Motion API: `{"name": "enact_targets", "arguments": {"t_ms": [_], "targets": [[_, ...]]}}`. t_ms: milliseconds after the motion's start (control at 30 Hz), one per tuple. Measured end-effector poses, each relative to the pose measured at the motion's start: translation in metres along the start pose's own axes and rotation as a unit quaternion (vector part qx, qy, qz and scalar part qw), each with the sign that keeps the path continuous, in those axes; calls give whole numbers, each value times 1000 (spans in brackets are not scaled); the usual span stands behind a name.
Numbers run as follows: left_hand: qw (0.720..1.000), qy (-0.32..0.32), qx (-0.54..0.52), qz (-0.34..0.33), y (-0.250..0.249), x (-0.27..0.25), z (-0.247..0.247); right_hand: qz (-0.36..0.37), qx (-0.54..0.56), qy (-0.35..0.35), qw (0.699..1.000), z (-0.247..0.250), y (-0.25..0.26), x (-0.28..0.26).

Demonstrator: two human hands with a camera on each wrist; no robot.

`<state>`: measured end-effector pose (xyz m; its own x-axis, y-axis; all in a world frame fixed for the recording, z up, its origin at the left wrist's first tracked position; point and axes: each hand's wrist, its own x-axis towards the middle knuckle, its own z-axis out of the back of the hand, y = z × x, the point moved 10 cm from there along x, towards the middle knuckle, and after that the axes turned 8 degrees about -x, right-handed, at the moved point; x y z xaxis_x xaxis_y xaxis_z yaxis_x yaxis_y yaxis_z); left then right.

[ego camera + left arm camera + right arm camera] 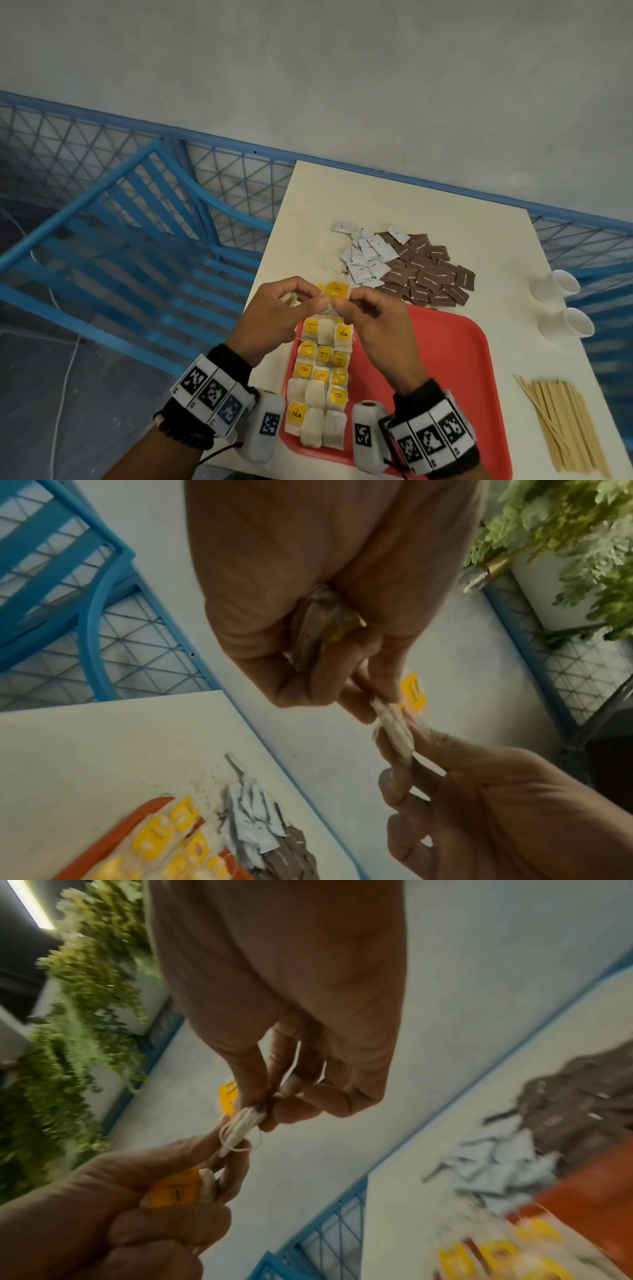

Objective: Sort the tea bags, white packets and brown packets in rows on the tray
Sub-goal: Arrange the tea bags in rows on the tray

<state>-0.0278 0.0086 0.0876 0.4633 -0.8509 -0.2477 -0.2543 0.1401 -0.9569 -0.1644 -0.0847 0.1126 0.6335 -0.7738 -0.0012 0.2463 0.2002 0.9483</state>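
Hands pinch a tea bag above the tray

Both hands meet in the air over the far end of the red tray (455, 346), each pinching the same tea bag (337, 291) with a yellow tag. The left hand (284, 315) grips the bag's left side between thumb and fingertips, and its other fingers are curled round a second, crumpled tea bag (322, 626) tucked in the palm. The right hand (373, 329) pinches the bag's right side with thumb and forefinger; the remaining fingers are loosely bent. In the wrist views the bag's white string (236, 1139) hangs loose between the two grips.

On the tray's left part lie rows of tea bags (322, 380), three across, some showing yellow tags, others turned plain side up. The rest of the tray is bare red plastic.

Beyond the tray, on the white table (394, 195), sits a loose heap of white packets (368, 260), touching and partly overlapping a heap of brown packets (428, 277) to its right. Dark specks (329, 263) are scattered on the table just left of the white packets.

At the table's right edge two white paper cups (561, 301) lie on their sides, and nearer the person lies a bundle of wooden stirrers (565, 425). A blue bench (130, 219) and a blue mesh fence (85, 144) stand to the left of the table. Green foliage (565, 531) shows in the wrist views.
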Motion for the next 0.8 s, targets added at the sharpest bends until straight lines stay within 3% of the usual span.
{"name": "enact_targets", "arguments": {"t_ms": [100, 233, 467, 567, 633, 800], "targets": [[999, -35, 11, 32, 20, -7, 18, -85, -64, 14, 994, -8, -65, -1], [991, -74, -61, 96, 50, -24, 43, -210, -179, 50, 960, -29, -154, -17], [946, -97, -243, 190, 84, -41, 53, -271, -227, 28, 935, -42, -185, -23], [934, -90, -283, 197, 83, -40, 50, -266, -276, 11, 924, -41, -180, -24], [927, -77, -311, 197, 82, -39, 46, -218, -289, 18, 932, -45, -167, -21], [910, -34, -363, 197, 76, -36, 32, -137, -317, 107, 933, -68, -146, -22]]}}
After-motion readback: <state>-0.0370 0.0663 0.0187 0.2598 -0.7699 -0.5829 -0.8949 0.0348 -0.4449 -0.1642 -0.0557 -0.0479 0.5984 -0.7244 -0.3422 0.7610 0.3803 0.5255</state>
